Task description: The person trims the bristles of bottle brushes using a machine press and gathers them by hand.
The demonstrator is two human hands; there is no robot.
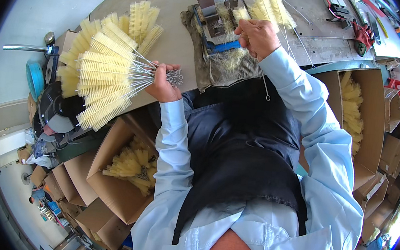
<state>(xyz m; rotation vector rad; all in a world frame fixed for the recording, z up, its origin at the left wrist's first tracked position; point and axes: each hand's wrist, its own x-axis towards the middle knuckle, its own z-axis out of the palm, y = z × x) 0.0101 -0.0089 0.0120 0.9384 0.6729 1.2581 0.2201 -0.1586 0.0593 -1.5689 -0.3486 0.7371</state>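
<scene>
My left hand (163,83) is closed round the twisted wire handles of a big fanned bunch of bottle brushes (107,69). Their pale yellow bristle heads spread to the left, and the looped wire ends stick out past my fingers. My right hand (260,39) is closed over a single bottle brush (241,13); part of its bristle head shows beyond the fingers, and a looped wire hangs below the wrist. Beneath this hand lies a blue bar (227,46) on a dark cloth (214,73) strewn with bristle trimmings. A metal fixture (215,2) stands just beyond it.
More brushes (273,10) lie on the bench to the right, wires toward me. Cardboard boxes of brushes stand at my lower left (110,174) and right (375,126). A red glove (363,37) and tools rest at the far right. Black equipment (56,107) stands left of the bench.
</scene>
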